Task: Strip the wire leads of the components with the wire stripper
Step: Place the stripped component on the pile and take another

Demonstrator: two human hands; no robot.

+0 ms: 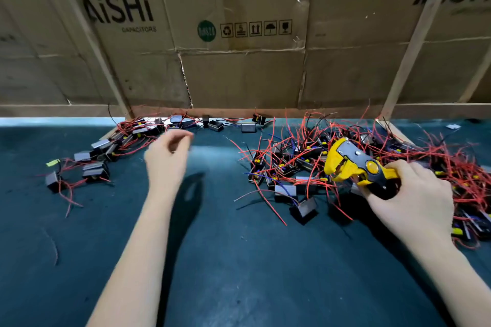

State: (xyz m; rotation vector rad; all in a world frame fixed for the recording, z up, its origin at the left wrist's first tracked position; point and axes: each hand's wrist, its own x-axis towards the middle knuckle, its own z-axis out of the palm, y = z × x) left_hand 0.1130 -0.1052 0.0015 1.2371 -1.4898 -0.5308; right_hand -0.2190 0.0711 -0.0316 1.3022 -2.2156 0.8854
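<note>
My right hand [409, 194] grips the handles of a yellow and grey wire stripper [353, 164], whose jaws point left above a big tangled pile of small black box components with red and blue leads [305, 162]. My left hand [167, 156] hovers over the mat in the middle left, blurred, fingers loosely curled and holding nothing. It is near a second, smaller pile of components with red leads [106, 151] at the left back.
The work surface is a dark teal mat [239, 260]. A wall of brown cardboard boxes [239, 34] on a wooden frame closes off the back. A few loose components [303, 210] lie apart in front of the right pile.
</note>
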